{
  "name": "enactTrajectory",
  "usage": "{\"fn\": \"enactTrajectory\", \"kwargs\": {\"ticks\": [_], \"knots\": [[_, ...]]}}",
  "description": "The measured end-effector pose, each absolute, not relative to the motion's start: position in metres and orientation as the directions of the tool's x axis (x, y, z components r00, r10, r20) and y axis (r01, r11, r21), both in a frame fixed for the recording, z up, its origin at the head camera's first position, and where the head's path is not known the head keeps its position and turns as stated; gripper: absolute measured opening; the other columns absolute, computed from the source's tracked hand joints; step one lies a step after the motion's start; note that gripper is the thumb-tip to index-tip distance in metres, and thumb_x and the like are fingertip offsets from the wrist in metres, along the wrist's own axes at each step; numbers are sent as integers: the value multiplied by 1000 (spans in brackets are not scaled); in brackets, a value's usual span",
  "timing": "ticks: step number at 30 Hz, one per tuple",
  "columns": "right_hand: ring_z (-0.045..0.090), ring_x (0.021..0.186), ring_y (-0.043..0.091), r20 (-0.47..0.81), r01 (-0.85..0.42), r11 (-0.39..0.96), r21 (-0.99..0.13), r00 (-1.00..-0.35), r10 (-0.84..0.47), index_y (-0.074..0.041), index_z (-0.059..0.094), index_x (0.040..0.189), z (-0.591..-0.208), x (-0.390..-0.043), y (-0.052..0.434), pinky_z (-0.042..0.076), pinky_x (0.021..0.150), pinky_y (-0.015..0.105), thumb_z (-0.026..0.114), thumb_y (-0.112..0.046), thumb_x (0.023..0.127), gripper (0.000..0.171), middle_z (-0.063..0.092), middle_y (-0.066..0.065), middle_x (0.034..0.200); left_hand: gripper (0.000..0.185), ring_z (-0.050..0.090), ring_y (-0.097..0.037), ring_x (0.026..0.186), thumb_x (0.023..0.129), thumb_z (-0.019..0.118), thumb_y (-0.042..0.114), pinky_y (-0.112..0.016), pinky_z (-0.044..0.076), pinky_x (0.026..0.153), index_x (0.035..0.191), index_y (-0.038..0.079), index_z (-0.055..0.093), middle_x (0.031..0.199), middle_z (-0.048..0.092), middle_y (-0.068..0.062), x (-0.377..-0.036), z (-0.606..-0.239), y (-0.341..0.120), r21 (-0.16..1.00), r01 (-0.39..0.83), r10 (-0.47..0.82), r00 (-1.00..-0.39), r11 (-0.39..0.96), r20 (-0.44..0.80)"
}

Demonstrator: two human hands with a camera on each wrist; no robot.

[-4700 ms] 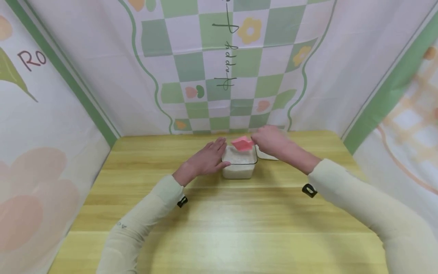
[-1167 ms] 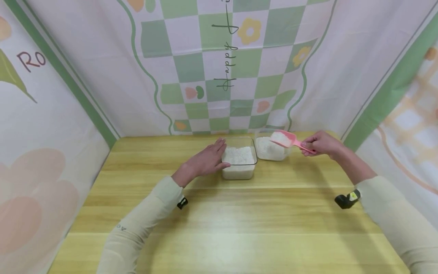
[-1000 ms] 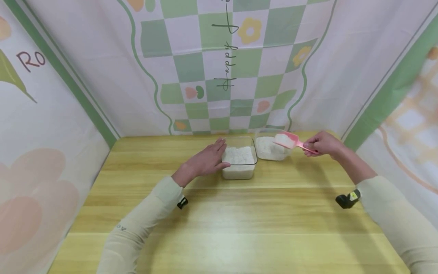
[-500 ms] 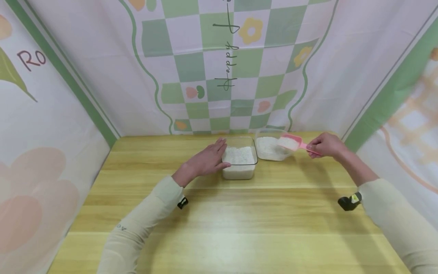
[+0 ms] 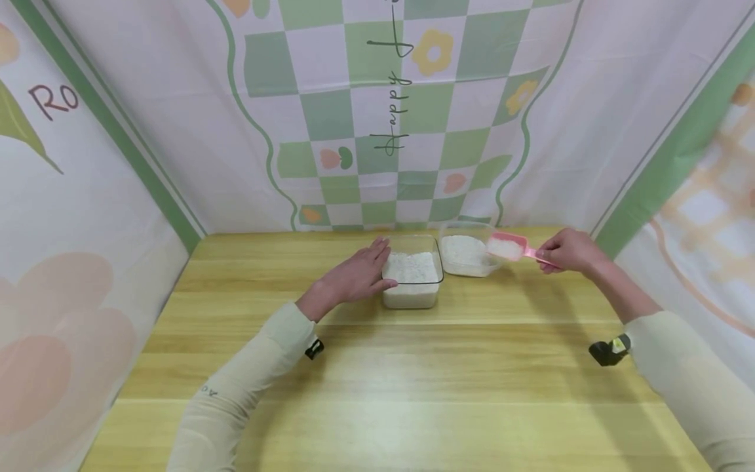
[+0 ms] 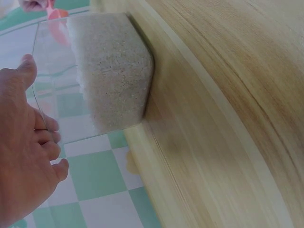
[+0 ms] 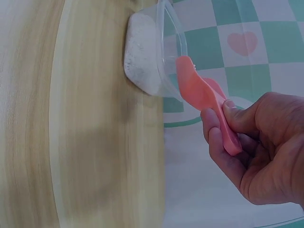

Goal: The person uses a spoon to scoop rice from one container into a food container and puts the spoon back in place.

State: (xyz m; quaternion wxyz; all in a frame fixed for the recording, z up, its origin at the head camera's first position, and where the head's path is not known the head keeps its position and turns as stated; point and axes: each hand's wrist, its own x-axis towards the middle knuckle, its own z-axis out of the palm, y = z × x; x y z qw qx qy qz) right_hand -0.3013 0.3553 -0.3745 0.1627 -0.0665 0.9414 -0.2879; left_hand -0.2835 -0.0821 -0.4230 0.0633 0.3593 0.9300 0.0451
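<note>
My right hand (image 5: 565, 250) pinches the handle of a pink scoop (image 7: 197, 88) between thumb and fingers. White grains lie in the scoop's bowl, which hangs at the right rim of a clear plastic container (image 5: 468, 255) partly filled with white contents. My left hand (image 5: 360, 272) lies with its fingers extended against the left rim of a square glass container (image 5: 411, 301). Rice (image 6: 111, 71) fills the lower part of that glass container, its grains visible through the wall in the left wrist view.
Both containers stand side by side near the back edge of a wooden table (image 5: 366, 380). Behind it hangs a green-and-white checked cloth (image 5: 377, 111), with patterned cloths on either side.
The scoop was tipped over the glass container earlier, then appeared loaded above the plastic one. Since then my right hand has drawn it slightly right. My left hand has stayed put.
</note>
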Motion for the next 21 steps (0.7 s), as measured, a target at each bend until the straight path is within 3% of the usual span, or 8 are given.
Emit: {"fn": "enactTrajectory", "kwargs": {"ticks": [21], "knots": [[70, 66, 13, -233, -84, 875, -476, -948, -218, 19, 65, 109, -369, -297, 360, 60, 61, 25, 58, -9, 99, 31, 74, 10, 75, 83, 3, -27, 157, 104, 30, 58, -43, 18, 127, 158, -3, 14, 168, 4, -17, -285, -424, -82, 119, 661, 671, -735, 741, -95]]}}
